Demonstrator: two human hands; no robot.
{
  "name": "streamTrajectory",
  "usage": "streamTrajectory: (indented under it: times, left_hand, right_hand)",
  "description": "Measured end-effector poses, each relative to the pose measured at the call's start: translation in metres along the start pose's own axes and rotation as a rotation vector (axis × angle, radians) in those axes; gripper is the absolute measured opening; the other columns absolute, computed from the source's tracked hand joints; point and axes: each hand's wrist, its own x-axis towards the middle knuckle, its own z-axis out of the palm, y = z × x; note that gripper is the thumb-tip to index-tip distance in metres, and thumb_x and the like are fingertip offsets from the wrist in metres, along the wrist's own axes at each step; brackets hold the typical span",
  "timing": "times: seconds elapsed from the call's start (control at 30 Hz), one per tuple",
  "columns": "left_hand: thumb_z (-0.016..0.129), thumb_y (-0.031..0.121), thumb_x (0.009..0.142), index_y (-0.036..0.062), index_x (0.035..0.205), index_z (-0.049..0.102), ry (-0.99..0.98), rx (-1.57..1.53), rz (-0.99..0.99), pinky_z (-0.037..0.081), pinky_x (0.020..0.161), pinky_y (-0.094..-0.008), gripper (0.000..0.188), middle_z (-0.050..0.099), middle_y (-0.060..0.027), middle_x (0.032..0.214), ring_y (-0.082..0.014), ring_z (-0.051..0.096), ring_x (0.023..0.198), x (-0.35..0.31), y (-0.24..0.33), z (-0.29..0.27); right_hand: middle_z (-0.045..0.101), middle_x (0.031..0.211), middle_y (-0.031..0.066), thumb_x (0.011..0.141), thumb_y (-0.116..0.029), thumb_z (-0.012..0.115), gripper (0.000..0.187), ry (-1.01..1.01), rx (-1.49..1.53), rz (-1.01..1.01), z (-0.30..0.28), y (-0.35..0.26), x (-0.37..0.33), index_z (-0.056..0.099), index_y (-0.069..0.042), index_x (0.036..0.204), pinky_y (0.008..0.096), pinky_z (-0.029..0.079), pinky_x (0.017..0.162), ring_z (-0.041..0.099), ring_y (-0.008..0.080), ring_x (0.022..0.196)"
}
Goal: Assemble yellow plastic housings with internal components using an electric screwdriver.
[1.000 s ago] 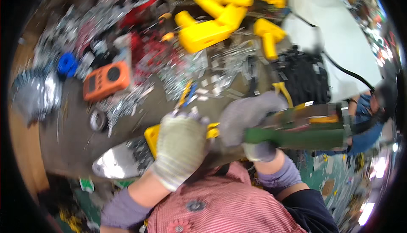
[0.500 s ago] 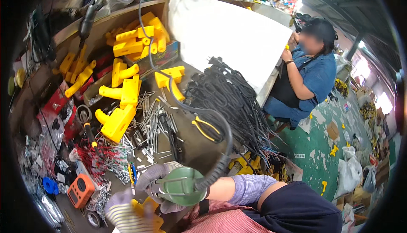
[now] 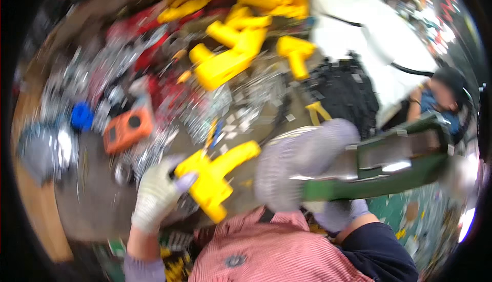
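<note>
My left hand [image 3: 161,189], in a pale striped glove, grips a yellow plastic pistol-shaped housing [image 3: 210,177] by its left end, above the near edge of the bench. My right hand [image 3: 307,161], gloved in lavender and grey, is closed on a green corded power tool [image 3: 379,179], raised close to the camera and stretching to the right. Motion blurs the tool, and its tip is hard to make out. A blue-and-yellow pen-like pair of sticks [image 3: 212,133] lies just beyond the housing.
More yellow housings [image 3: 230,59] lie farther back. Black cables [image 3: 343,87] are heaped beside a white board [image 3: 359,36]. Yellow-handled pliers [image 3: 318,113] lie nearby. An orange box-shaped device [image 3: 128,129], a blue roll [image 3: 82,116] and loose metal parts cover the left. A co-worker [image 3: 446,95] sits at right.
The view has swung left and blurred. My right hand has lifted the green tool up and to the right, away from the yellow housing, which stays in my left hand.
</note>
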Motion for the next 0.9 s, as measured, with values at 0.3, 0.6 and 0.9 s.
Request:
streamTrajectory:
  times: [0.3,0.6,0.9]
  left_hand:
    - [0.075,0.044,0.082,-0.0049,0.118,0.066,0.01,-0.027,-0.074,0.052,0.091,-0.0383,0.062,0.071,-0.0222,0.108,-0.0322,0.069,0.1,0.002,0.008,0.0]
    - [0.072,0.046,0.081,0.0039,0.114,0.07,0.002,0.045,-0.042,0.053,0.086,-0.0404,0.054,0.072,-0.0185,0.102,-0.035,0.069,0.095,-0.005,0.013,0.002]
    - [0.074,0.044,0.081,0.0035,0.115,0.07,0.076,0.097,-0.039,0.054,0.085,-0.0403,0.054,0.072,-0.0197,0.101,-0.0346,0.07,0.094,-0.005,0.019,0.006]
  right_hand:
    - [0.063,0.065,0.0096,0.073,-0.049,0.085,0.06,0.035,0.323,0.141,0.025,-0.002,-0.004,0.059,-0.005,0.105,0.0393,0.054,0.055,0.062,0.0248,0.056]
    - [0.064,0.066,0.0109,0.085,-0.042,0.078,0.042,-0.092,0.35,0.236,0.032,0.015,-0.003,0.06,-0.005,0.085,0.0374,0.052,0.055,0.061,0.0242,0.054]
    - [0.064,0.066,0.0115,0.092,-0.041,0.069,0.038,-0.015,0.385,0.165,0.027,0.022,-0.012,0.06,-0.007,0.079,0.0385,0.052,0.053,0.061,0.0257,0.053]
